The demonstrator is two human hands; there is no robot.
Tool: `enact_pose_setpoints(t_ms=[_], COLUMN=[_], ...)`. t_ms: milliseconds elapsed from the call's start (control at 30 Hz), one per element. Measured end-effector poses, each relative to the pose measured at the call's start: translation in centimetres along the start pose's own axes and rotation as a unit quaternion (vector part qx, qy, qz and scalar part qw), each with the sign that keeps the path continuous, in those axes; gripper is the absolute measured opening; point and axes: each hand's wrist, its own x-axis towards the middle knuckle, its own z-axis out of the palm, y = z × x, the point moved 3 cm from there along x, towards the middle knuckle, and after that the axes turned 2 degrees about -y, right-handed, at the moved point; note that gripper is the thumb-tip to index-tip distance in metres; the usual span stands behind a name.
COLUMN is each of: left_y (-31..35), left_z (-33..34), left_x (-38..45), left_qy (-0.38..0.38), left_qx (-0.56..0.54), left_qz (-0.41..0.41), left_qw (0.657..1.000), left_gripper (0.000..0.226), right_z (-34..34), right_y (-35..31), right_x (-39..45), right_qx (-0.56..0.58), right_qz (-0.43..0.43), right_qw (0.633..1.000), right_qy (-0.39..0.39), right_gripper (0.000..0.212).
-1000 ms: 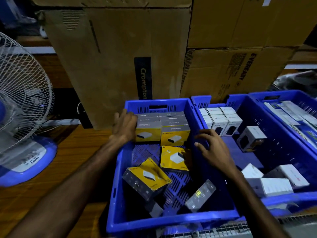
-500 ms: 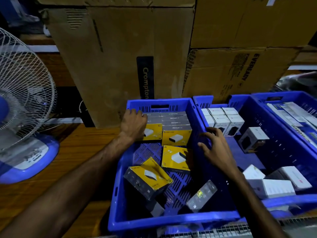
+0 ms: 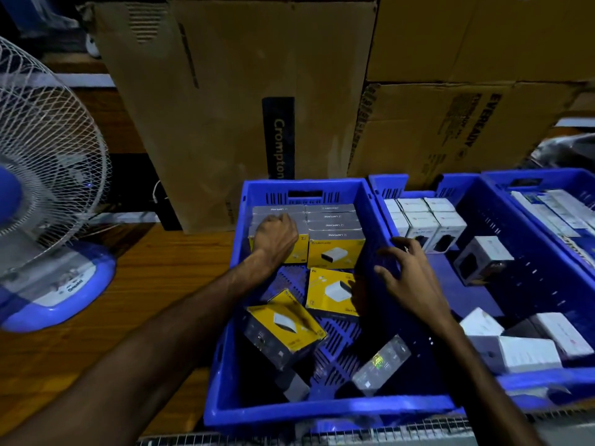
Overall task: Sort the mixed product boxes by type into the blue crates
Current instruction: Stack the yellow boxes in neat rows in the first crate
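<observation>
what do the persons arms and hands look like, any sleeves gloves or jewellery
Both forearms are bare as far as the picture shows: no sleeves come into view. The left hand and the right hand wear no gloves. No watch, bracelet or band shows at either wrist, and no ring can be made out on the fingers, though the light is dim.

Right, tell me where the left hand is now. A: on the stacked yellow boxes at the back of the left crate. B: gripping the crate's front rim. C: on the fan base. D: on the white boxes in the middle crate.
A: the left hand rests on the stacked yellow boxes at the back of the left crate.
</observation>
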Motion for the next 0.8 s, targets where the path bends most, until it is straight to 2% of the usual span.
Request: enact_pose_setpoints(t_ms=[200,300,467,567,800], left_y=[1.3,1.7,2.6,2.6,2.1], left_z=[1.9,2.1,2.3,2.7,-0.6], left_x=[0.9,1.0,1.1,1.1,-1.9], left_qy=[-0.019,-0.012,-0.045,-0.051,0.019], left_qx=[-0.026,-0.025,-0.032,-0.047,-0.233], left_qz=[0.012,-0.009,-0.059,-0.062,-0.059], left_qw=[0.999,1.0,0.997,0.996,0.971], left_gripper=[0.018,0.023,0.019,0.019,0.029], right_z=[0.0,0.0,-0.1,-0.3,-0.7], right_y=[0.0,0.0,-0.2,-0.4,-0.4], right_x=[-0.2,-0.2,-0.3,-0.5,-0.4], right_qx=[0.0,-0.002,0.001,0.011,0.052], right_qz=[-0.002,-0.001,0.006,0.005,0.005], right_qw=[1.0,1.0,1.0,1.0,0.999], right_qy=[0.005,0.007,0.003,0.003,0.018], right_gripper=[0.031,0.031,0.029,0.028,0.022])
